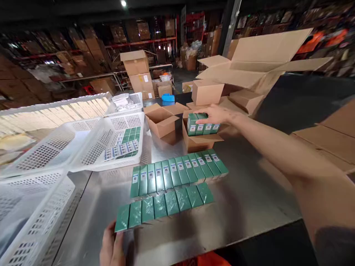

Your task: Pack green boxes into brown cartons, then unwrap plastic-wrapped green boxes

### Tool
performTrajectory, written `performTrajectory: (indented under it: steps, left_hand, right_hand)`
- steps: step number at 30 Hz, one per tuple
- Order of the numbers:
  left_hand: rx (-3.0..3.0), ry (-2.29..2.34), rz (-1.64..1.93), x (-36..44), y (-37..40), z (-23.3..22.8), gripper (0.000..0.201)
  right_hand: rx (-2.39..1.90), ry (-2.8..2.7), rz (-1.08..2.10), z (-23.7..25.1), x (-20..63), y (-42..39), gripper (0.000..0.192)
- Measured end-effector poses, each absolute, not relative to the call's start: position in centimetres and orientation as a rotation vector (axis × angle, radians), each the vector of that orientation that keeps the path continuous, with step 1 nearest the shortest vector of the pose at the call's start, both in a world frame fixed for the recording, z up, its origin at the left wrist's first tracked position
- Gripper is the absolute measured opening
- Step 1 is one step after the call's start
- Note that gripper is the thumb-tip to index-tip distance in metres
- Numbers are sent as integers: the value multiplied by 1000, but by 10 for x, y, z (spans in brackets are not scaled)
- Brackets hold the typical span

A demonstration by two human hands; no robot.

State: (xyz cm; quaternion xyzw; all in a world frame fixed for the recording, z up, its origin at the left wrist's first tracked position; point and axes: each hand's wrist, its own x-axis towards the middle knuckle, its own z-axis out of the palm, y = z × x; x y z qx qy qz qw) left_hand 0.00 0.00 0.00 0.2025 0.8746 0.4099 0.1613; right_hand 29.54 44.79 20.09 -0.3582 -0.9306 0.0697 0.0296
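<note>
Green cartons [203,125], four side by side as one stack, are held over the open cardboard box [198,138] near the far edge of the steel tabletop [249,195]. Right hand [215,114]: stretched forward, palm down, fingers spread across the stack's top and closed on it from above; the cartons sit at the box mouth, and whether they touch its floor cannot be told. Left hand [112,247]: at the near edge, fingers lying against the left end of the near row of cartons [163,207], steadying rather than gripping it. A second, longer row [177,171] lies just beyond the near one, labels upward. A second empty box [162,120] stands to the left of the first, flaps open. White perforated crates [111,142] occupy the left side of the tabletop; one holds more cartons. Flat and folded cardboard [257,62] is piled at the far right corner.

Step judged in hand: loading cartons into the box by fours. The next move appears to call for seating the stack squarely between the walls, releasing it, then gathering four more from the rows.
</note>
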Motion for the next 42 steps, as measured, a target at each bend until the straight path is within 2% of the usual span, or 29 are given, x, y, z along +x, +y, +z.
performTrajectory:
  steps: [5, 9, 12, 15, 20, 25, 28, 30, 34, 37, 42]
  left_hand:
    - [661, 2465, 1234, 1, -3, -6, 43]
    - [748, 2473, 1271, 2, -5, -8, 40]
    - [777, 2482, 1265, -3, -7, -12, 40]
    - [793, 2452, 1223, -15, -13, -21, 44]
    - [859, 2413, 1161, -30, -17, -29, 47]
    - [935, 2453, 1222, -19, -12, -11, 43]
    - [989, 2446, 1222, -12, -12, -1, 54]
    - [1051, 2443, 1197, -11, -15, 1, 64]
    - [1140, 2397, 1143, -13, -21, -2, 75]
    - [1204, 2362, 1128, -12, -22, -2, 77]
    - [1245, 2328, 1107, 2, -17, 4, 80]
  right_hand:
    - [-1091, -2948, 367, 141, 289, 454, 83]
    - [-998, -2984, 513, 117, 299, 453, 78]
    - [-937, -3023, 587, 116, 305, 448, 91]
    - [-968, -3051, 524, 116, 301, 439, 113]
    - [-1055, -3015, 299, 106, 291, 435, 99]
    - [-1031, -2987, 280, 110, 294, 432, 101]
    - [-939, -2810, 185, 130, 295, 393, 110]
    - [-717, -2636, 225, 143, 292, 347, 109]
    - [-461, -2865, 277, 145, 284, 250, 111]
    - [-455, -3064, 315, 126, 280, 214, 112]
    - [-655, -3126, 332, 107, 280, 209, 103]
